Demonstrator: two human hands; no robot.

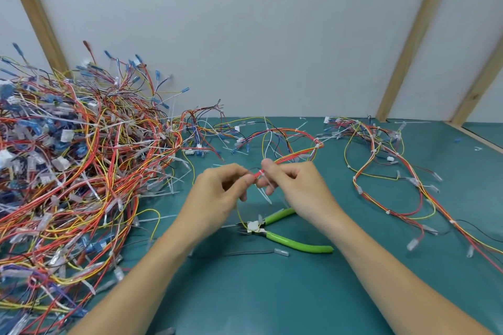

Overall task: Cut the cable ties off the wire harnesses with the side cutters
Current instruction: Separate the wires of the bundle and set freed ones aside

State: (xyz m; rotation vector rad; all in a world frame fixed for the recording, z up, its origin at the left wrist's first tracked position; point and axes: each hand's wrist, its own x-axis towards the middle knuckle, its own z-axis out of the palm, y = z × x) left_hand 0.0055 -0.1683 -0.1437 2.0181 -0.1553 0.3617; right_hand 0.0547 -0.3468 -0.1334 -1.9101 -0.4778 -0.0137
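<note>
Side cutters with bright green handles lie on the teal mat near the middle, just beneath the person's hands, touched by neither, handles spread a little. Above them the left hand and right hand meet fingertip to fingertip, each pinching the same red-and-yellow wire harness on either side of a white cable tie whose tail hangs down between them. From the right hand that harness loops away toward the mat's far edge. A second harness sprawls toward the right edge, and a big tangled heap of harnesses covers the left side up to the far left corner against the white wall.
</note>
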